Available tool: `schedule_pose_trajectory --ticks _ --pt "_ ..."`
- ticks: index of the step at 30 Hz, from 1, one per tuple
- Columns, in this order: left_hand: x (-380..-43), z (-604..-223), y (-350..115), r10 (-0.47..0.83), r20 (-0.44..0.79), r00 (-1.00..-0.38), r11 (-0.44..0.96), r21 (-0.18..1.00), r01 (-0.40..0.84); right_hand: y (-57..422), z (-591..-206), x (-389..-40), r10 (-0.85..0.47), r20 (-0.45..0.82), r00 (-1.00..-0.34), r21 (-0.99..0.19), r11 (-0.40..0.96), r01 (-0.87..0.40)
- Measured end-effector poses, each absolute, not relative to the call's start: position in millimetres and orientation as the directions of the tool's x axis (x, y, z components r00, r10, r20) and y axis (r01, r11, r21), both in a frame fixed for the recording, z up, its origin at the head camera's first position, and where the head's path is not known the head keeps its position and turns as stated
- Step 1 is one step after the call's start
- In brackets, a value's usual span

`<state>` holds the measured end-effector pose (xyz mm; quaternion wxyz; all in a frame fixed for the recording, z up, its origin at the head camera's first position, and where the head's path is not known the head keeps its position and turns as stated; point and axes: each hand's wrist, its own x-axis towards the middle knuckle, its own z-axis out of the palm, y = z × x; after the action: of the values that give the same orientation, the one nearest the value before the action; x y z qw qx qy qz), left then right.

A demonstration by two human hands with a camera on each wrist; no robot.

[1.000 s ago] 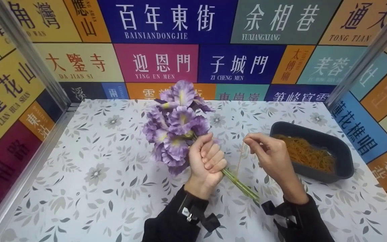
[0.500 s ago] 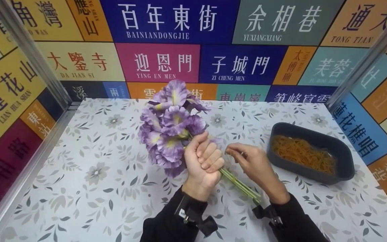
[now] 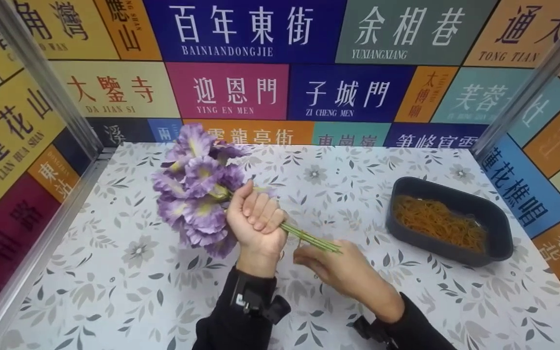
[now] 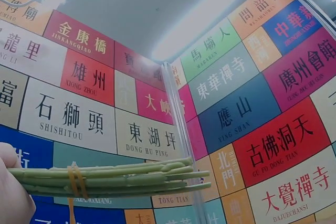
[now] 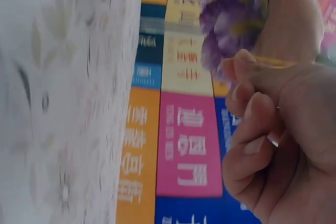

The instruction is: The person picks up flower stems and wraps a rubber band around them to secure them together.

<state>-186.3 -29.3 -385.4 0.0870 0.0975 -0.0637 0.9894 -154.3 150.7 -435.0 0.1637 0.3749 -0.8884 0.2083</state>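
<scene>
Left fingers gripped iris stems high, apparently leaving room beyond for the looped rubber band right fingers pinched.

Counter: 1, walls behind, left and right. Flower bunch: 1, above counter; blooms left of left hand, stems extending right. Rubber band: 1, around stems, between left hand and stem ends. Right hand: beneath stem ends. Tub: 1, on counter, far right; loose bands inside.
</scene>
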Motion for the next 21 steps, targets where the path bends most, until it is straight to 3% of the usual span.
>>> schedule_pose_trajectory --ticks 5,11,21 --pt "-191 -388 -36 0.084 0.177 -0.981 -0.988 -0.117 -0.106 142 -420 -131 -0.679 0.410 -0.608 -0.191 0.588 -0.786" --pt "-196 -394 -35 0.019 0.150 -0.989 -1.000 -0.012 -0.021 149 -397 -113 -0.663 0.563 -0.493 -0.132 0.517 -0.846" --pt "-195 -395 -29 0.140 0.165 -0.976 -0.988 0.089 -0.127 177 -372 -120 -0.467 0.762 -0.448 -0.244 0.435 -0.867"
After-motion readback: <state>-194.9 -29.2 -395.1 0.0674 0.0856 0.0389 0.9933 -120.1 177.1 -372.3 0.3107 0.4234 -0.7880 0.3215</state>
